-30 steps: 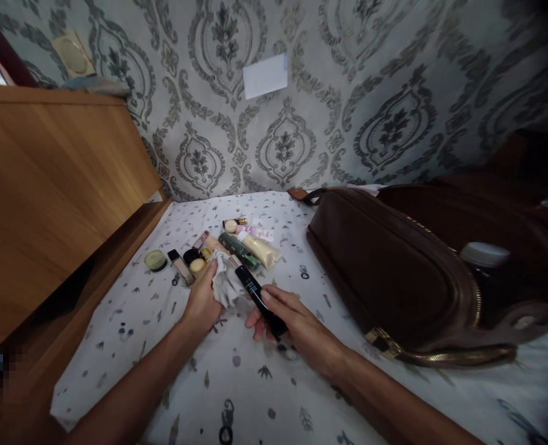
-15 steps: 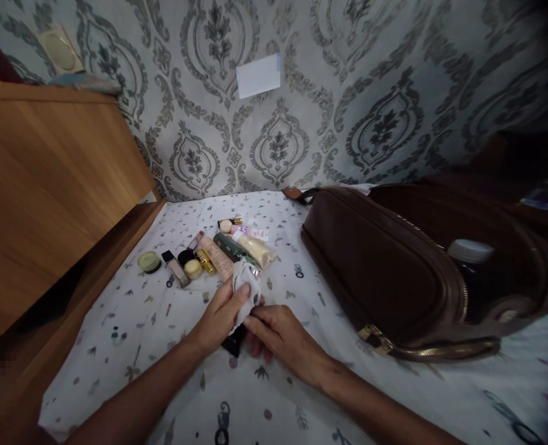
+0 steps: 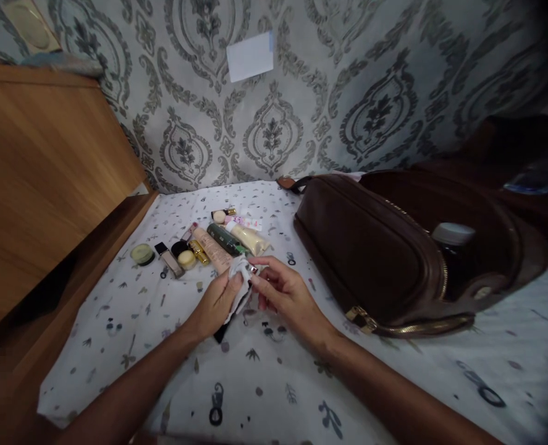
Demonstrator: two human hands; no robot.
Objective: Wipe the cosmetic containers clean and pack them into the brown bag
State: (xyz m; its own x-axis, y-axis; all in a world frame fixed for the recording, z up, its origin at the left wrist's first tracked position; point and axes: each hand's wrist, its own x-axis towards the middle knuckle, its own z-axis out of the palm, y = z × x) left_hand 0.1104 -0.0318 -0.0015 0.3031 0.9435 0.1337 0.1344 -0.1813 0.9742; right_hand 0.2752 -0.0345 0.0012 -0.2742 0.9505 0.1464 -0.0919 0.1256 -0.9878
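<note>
My left hand [image 3: 215,306] is closed round a crumpled white cloth [image 3: 240,267] and a dark object [image 3: 221,332] wrapped in it, whose black end sticks out below. The kind of that object is hidden by the cloth. At the cloth's right side my right hand [image 3: 288,290] has its thumb and forefinger bent together near a small shiny end. What it pinches there is too small to make out. Just beyond lie a pink-beige tube [image 3: 212,247], a dark green tube [image 3: 225,238] and a cream-coloured tube [image 3: 248,237].
Left of the tubes are a round green-lidded jar [image 3: 142,253], a foundation bottle [image 3: 169,259], a small yellow pot [image 3: 187,259] and a gold tube [image 3: 198,252]. A brown leather bag [image 3: 361,241] stands open on the right. Wooden furniture [image 3: 55,136] borders the patterned sheet [image 3: 255,389].
My right hand has risen from the lower end of the wrapped object to its upper end. More of the black lower end shows. The camera view has shifted slightly.
</note>
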